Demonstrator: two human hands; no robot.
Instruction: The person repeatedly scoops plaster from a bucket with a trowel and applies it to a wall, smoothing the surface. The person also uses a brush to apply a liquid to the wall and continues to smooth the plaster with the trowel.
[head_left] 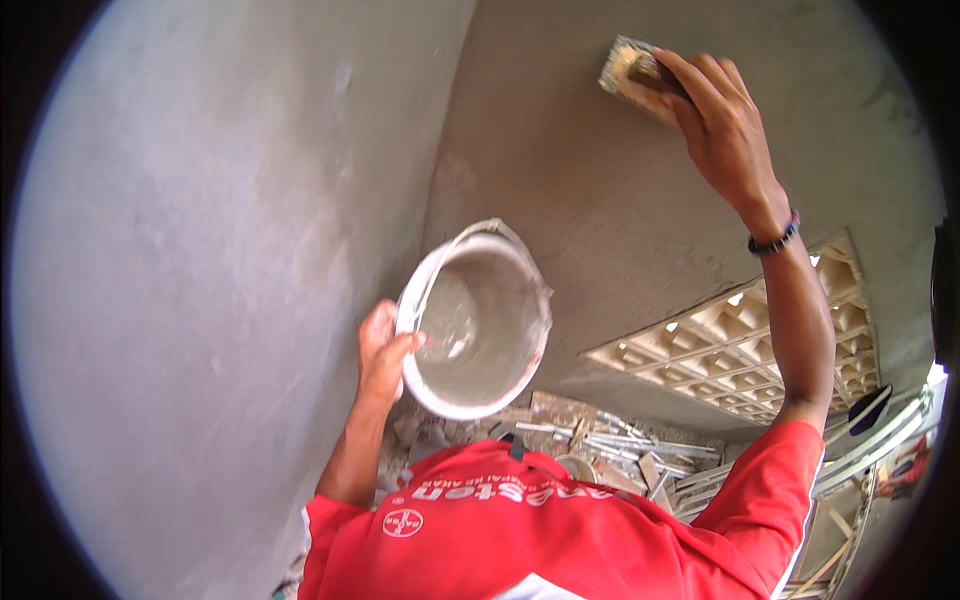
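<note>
My left hand (382, 360) grips the rim of a pale plastic bucket (532, 335) with a handle and some grey wet liquid inside, held tilted toward me. My right hand (722, 130), with a bracelet at the wrist, is raised high and holds a small block float (625, 70), pale yellowish with grey crust, on or close against the grey plastered wall (540, 140). Its fingers wrap over the block, partly hiding it.
Another plastered wall (190, 250) stands close on my left, meeting at a corner. A latticed vent block panel (680, 350) is set low in the wall. Below lie boards and debris (650, 455); pale poles (900, 430) are at lower right.
</note>
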